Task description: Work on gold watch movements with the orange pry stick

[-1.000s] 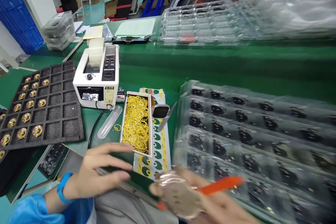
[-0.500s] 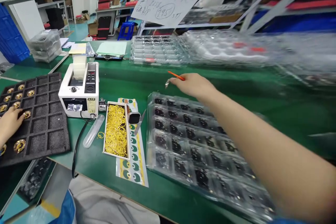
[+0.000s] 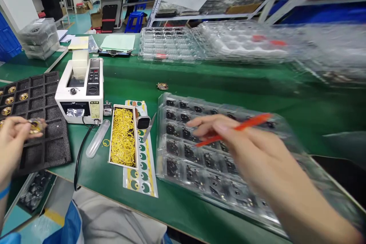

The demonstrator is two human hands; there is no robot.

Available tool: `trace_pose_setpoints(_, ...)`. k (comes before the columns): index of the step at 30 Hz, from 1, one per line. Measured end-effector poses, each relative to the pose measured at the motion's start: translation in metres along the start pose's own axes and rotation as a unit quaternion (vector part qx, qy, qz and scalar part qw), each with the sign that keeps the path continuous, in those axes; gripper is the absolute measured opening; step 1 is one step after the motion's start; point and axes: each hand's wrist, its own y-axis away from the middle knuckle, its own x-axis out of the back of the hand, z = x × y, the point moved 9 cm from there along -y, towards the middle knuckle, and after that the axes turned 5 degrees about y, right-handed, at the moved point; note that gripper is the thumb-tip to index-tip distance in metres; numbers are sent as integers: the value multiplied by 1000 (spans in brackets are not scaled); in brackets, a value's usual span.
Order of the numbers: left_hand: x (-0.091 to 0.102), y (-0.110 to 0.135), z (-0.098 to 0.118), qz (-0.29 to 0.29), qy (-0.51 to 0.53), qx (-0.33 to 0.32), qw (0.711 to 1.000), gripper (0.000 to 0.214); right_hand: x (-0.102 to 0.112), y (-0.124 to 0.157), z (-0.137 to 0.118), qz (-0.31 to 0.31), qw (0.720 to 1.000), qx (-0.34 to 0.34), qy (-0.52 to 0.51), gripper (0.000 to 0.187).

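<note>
My left hand [image 3: 14,141] is at the left edge, its fingers pinched on a round gold part [image 3: 36,126] just above the black foam tray [image 3: 42,148]. Several more gold parts sit in that tray's far cells. My right hand [image 3: 251,148] hovers over the clear blister tray [image 3: 177,167] of black parts and grips an orange pen-like tool [image 3: 243,126] that points down to the left. One gold part [image 3: 162,86] lies alone on the green mat behind the clear tray.
A white tape dispenser [image 3: 81,91] stands left of centre, its black cable running to the table's front edge. Beside it lie a box of yellow rings [image 3: 122,137], a sticker strip [image 3: 143,175], a smartwatch and a clear tube. Stacked clear trays [image 3: 171,44] line the back.
My right hand drew back from the far mat, leaving a gold part there, and now hovers over the clear tray. My left hand lifted a gold part off the foam tray.
</note>
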Motion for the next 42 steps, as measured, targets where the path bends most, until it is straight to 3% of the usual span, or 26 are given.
trace_pose_setpoints(3,-75,59,-16,-128,149,104,975,35,-22,40,-33,-46,996,44,-69,50)
trace_pose_setpoints(6,-139,100,-27,-238,252,159,924,34,-41,74,-61,-60,986,91,-128,40)
trace_pose_setpoints(8,-165,113,-32,-270,312,175,894,30,-49,91,-72,-50,982,114,-144,28)
trace_pose_setpoints(10,-179,119,-34,-282,355,178,873,29,-55,104,-74,-26,983,115,-141,17)
trace_pose_setpoints(16,-185,132,-30,-304,368,146,866,31,-72,116,-65,20,985,76,-153,18)
trace_pose_setpoints(22,-184,135,-26,-326,360,155,860,30,-76,111,-63,-22,976,108,-188,23)
trace_pose_setpoints(25,-183,135,-26,-329,367,167,854,30,-75,113,-67,-51,966,180,-180,24)
trace_pose_setpoints(29,-183,137,-31,-315,371,194,852,31,-78,135,-81,-74,933,347,-55,27)
trace_pose_setpoints(32,-185,138,-36,-301,378,209,850,32,-81,147,-85,-79,909,409,7,31)
trace_pose_setpoints(35,-187,140,-38,-297,379,214,850,34,-76,140,-83,-54,933,354,-21,26)
trace_pose_setpoints(38,-188,143,-37,-303,366,204,856,37,-67,125,-70,26,973,209,-97,24)
trace_pose_setpoints(40,-189,145,-35,-306,348,197,864,40,-66,122,-62,76,979,134,-130,25)
trace_pose_setpoints(42,-190,148,-35,-308,334,193,870,43,-69,121,-59,96,980,103,-141,28)
